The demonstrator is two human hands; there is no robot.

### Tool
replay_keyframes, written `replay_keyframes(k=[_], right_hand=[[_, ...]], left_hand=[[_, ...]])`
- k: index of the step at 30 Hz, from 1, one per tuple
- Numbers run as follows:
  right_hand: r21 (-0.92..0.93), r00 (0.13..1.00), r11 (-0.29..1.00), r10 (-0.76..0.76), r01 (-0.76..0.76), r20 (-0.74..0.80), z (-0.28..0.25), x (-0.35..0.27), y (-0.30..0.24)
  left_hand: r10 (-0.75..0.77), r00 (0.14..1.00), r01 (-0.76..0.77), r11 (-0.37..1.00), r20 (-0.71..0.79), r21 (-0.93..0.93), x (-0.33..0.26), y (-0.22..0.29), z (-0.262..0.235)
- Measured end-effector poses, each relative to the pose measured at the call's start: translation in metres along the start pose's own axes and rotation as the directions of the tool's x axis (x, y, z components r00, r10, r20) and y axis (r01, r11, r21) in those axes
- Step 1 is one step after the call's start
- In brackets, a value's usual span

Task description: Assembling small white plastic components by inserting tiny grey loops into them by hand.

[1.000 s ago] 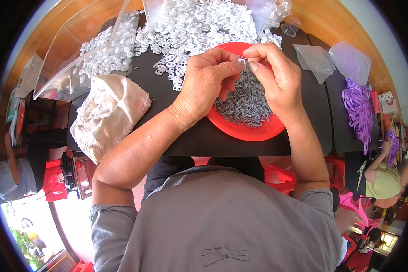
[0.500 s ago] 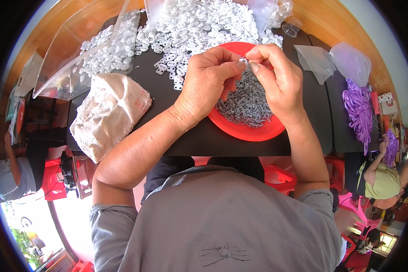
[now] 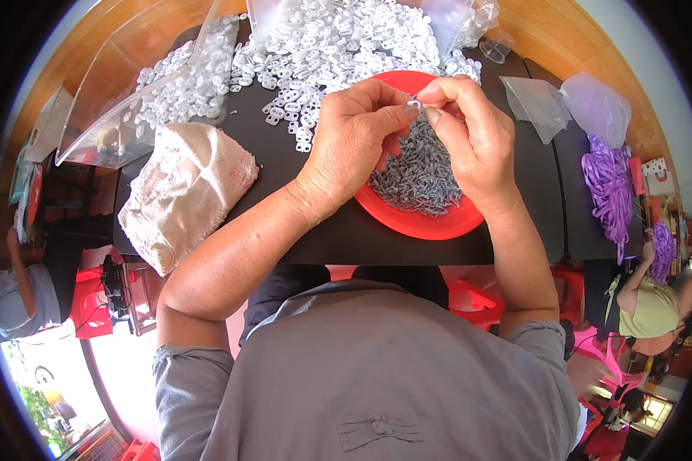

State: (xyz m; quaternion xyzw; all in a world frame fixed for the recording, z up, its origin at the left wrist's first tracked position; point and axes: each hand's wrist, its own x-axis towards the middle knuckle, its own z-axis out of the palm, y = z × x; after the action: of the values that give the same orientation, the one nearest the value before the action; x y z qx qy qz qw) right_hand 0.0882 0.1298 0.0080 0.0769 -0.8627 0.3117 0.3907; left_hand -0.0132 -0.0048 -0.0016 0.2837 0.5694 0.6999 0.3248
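From the head view I see both hands raised together over a red plate point(image 3: 438, 224) that sits on the dark counter point(image 3: 530, 207) directly in front of me. My left hand point(image 3: 354, 142) and my right hand point(image 3: 473, 138) meet fingertip to fingertip, and between them they pinch one small white plastic piece point(image 3: 414, 103) (too small for me to make out its shape). The left thumb and forefinger close on it from the left and the right thumb and forefinger from the right, so both hands are pressed onto the same piece, just above the far rim of the plate.

The plate holds a heap of small grey metal parts point(image 3: 419, 173), partly hidden under my palms. Beyond the plate, a wide spill of white plastic pieces point(image 3: 323, 46) covers the far part of the counter, some of them lying in a clear plastic bag point(image 3: 131, 100) at the far left. A lumpy off-white cloth sack point(image 3: 181, 192) rests on the left near edge of the counter, well apart from the plate. To the right lie two more clear bags point(image 3: 538, 104) and a bundle of purple cords point(image 3: 611, 188). Another person in a yellow-green top point(image 3: 653, 307) is at the far right.
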Motion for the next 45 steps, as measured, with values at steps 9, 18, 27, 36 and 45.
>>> replay_keyframes(k=[9,18,27,36,45], right_hand=[[-0.012,0.996,0.996,-0.086,0.086,-0.016,0.009,-0.003,0.002],[-0.042,0.989,0.988,-0.146,0.145,-0.009,0.015,-0.001,0.000],[0.056,1.000,0.998,0.021,-0.021,-0.004,-0.004,0.001,0.011],[-0.087,0.982,0.979,-0.179,0.184,0.060,0.001,0.005,0.013],[-0.131,0.980,0.971,-0.194,0.199,0.050,-0.003,0.004,0.011]], left_hand=[[0.023,1.000,-0.023,1.000,-0.019,-0.010,-0.001,-0.007,0.001],[0.087,0.995,-0.084,0.995,0.049,-0.054,-0.004,-0.014,0.010],[0.019,0.999,-0.024,0.992,0.036,0.123,0.002,-0.007,0.003],[0.019,1.000,-0.022,0.987,0.020,0.159,0.004,0.004,-0.007],[-0.039,0.999,0.040,0.998,0.019,-0.058,0.007,0.003,-0.012]])
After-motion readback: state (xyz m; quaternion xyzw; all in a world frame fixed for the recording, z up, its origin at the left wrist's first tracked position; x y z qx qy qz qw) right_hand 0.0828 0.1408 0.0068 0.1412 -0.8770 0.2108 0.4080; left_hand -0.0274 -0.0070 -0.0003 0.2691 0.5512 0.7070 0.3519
